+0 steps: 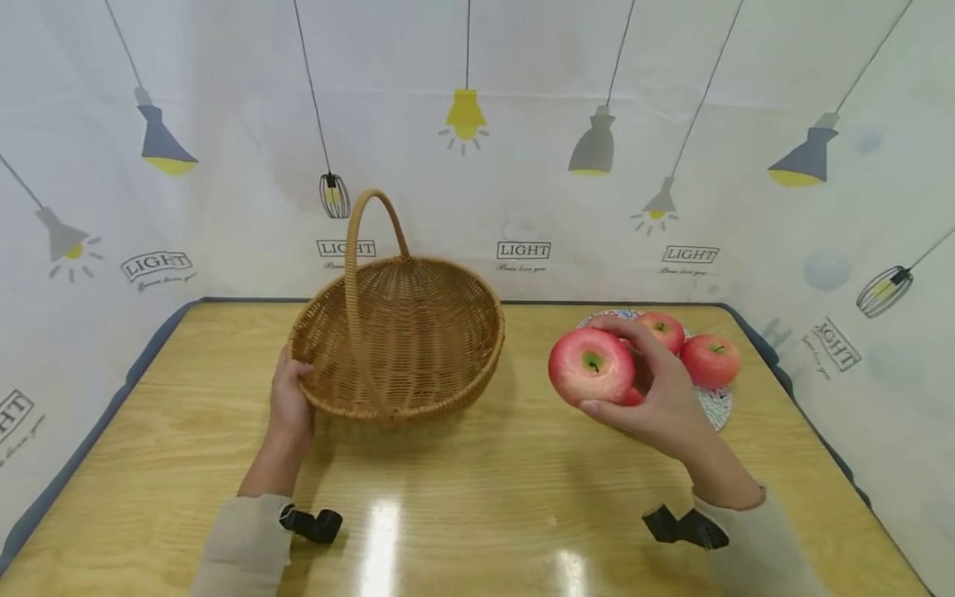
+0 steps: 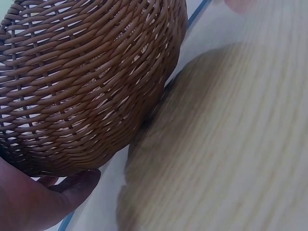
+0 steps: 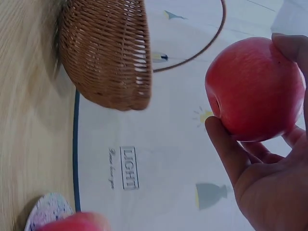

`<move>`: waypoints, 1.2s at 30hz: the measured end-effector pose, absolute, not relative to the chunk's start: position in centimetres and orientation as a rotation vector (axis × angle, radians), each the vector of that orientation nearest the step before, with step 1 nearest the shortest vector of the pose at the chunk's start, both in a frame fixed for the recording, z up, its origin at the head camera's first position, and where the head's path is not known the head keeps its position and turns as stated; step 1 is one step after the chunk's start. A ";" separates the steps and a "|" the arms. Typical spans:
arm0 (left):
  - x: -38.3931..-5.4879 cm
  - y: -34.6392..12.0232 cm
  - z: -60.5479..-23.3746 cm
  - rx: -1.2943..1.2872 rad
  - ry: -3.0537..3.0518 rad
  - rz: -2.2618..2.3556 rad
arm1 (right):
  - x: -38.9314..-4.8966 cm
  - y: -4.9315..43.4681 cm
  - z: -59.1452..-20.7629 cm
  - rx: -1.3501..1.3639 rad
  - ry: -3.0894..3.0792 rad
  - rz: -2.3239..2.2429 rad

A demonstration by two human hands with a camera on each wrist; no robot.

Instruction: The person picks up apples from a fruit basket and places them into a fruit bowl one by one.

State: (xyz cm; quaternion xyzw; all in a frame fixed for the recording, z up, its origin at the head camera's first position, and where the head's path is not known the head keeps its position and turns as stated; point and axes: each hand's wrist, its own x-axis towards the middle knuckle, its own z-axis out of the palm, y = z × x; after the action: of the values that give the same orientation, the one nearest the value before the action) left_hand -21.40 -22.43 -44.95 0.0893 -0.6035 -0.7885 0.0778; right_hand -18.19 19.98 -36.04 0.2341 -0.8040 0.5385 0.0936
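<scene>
A brown wicker basket (image 1: 418, 332) with a tall arched handle (image 1: 352, 274) tilts on the table, its mouth facing me and nothing inside. My left hand (image 1: 289, 396) grips its left rim, thumb over the edge; in the left wrist view, fingers (image 2: 79, 187) of that hand lie against the woven side (image 2: 91, 91). A red apple (image 1: 589, 367) is held up between the thumb and fingers of my right hand (image 1: 660, 398), to the right of the basket. The right wrist view shows this apple (image 3: 255, 89) raised off the table.
Behind the right hand, a patterned plate (image 1: 718, 408) carries more apples (image 1: 711, 361), partly hidden by the hand and held apple. The light wooden table (image 1: 462, 514) has a dark blue edge at the back and sides. A white lamp-printed sheet (image 1: 522, 166) encloses it.
</scene>
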 end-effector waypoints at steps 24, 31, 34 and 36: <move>-20.9 -22.7 -44.9 0.179 -1.789 -2.369 | -19.1 30.5 -36.1 0.180 -2.356 1.311; -21.0 -22.6 -45.2 0.166 -1.786 -2.364 | -20.0 32.9 -37.6 0.035 -2.511 1.200; -21.3 -22.6 -45.2 0.165 -1.784 -2.365 | -20.5 33.7 -38.5 0.009 -2.533 1.166; -21.4 -22.7 -45.2 0.166 -1.776 -2.368 | -20.5 33.8 -39.4 -0.033 -2.545 1.156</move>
State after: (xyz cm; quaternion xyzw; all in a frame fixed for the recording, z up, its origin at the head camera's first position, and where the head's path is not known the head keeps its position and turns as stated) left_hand -21.36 -22.68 -45.20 0.0558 -0.5967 -0.7956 0.0882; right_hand -20.46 33.78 -39.41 -0.0116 -0.8968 0.4073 0.1723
